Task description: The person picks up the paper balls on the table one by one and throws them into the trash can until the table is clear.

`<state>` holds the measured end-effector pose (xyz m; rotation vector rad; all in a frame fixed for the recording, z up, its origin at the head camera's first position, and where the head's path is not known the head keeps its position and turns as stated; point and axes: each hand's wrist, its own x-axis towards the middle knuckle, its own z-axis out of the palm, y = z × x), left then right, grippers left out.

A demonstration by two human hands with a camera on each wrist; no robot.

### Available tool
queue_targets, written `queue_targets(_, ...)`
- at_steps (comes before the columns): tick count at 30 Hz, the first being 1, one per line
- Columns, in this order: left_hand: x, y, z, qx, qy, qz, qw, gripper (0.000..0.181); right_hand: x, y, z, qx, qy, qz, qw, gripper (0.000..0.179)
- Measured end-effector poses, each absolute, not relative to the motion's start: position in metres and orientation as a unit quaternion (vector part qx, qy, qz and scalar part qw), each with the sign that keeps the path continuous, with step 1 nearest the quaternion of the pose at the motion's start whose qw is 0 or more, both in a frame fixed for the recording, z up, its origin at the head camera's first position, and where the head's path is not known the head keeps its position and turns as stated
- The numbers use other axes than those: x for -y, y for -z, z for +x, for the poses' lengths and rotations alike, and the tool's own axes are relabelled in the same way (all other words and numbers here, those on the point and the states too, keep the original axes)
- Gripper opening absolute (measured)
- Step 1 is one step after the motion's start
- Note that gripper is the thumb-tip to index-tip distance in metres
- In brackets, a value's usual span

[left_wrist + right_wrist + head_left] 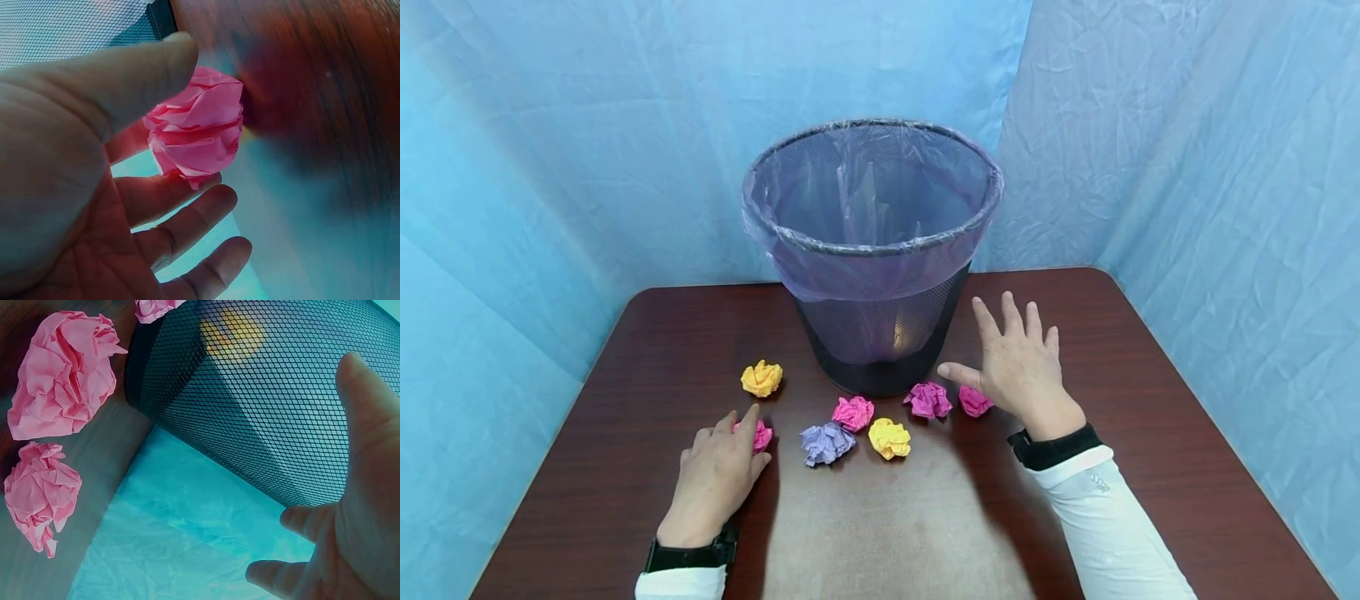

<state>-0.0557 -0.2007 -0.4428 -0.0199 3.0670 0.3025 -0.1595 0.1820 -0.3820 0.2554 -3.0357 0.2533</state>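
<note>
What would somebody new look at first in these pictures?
Probably the big black mesh bin in the middle, with a see-through purple bag folded over its rim. Next, the bright crumpled paper balls on the brown table in front: a light purple ball, and a yellow ball to its right. Something yellow also shows through the mesh, low down.

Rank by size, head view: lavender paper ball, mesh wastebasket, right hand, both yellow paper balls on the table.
Mesh wastebasket
Right hand
Lavender paper ball
Left yellow paper ball, right yellow paper ball: look alike, unranked
</note>
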Motion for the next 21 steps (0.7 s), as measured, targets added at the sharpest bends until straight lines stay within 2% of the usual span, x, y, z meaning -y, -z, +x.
queue_targets(21,0.2026,0.4457,-0.0526,-0.993,-0.098,0.034,-0.063,0.046,-0.1798,0.3868,-0.158,0.993,-0.081,0.081,0.026,0.116)
